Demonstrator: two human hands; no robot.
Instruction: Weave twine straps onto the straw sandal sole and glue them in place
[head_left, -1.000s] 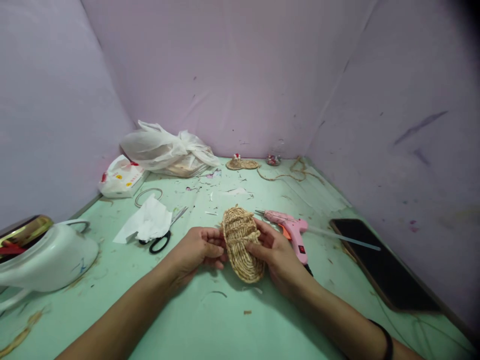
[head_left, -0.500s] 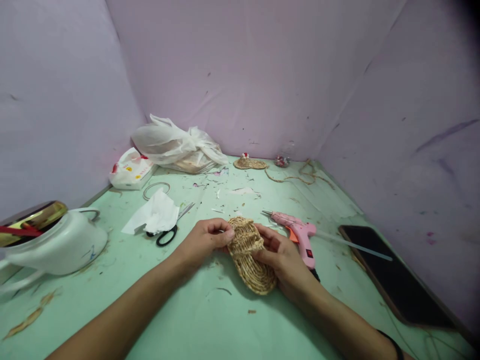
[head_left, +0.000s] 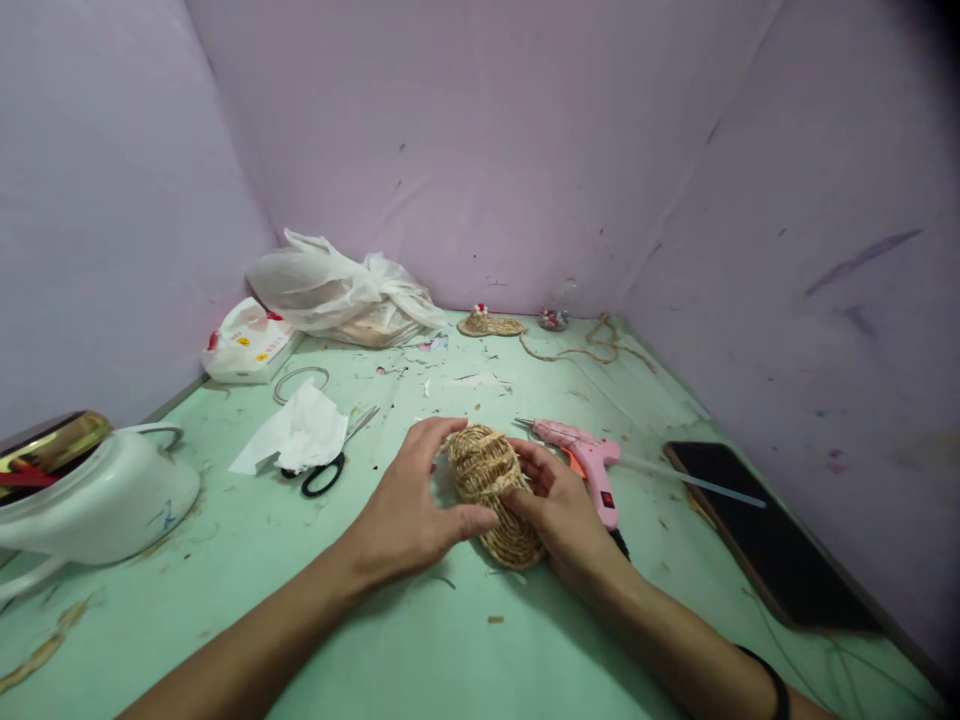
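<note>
A small woven straw slipper (head_left: 491,480) with a coiled sole and a braided band over its toe end is tilted just above the table. My right hand (head_left: 559,500) grips it along its right edge, thumb on top near the band. On the other side my left hand (head_left: 420,500) is spread, thumb and fingers apart around the slipper's left side. Whether its fingertips touch the straw I cannot tell. Right of my right hand lies a pink glue gun (head_left: 589,455) with a clear glue stick (head_left: 694,480) sticking out of its back.
Black-handled scissors (head_left: 322,475) lie partly under white paper (head_left: 296,430) at left. A white pot (head_left: 112,500) stands far left, a phone (head_left: 772,540) right. At the back are a plastic bag (head_left: 345,295), another straw slipper (head_left: 491,325) and twine (head_left: 562,355).
My left hand has let go of the slipper's edge and spread its fingers. My right hand keeps its hold. The whole view has shifted slightly.
</note>
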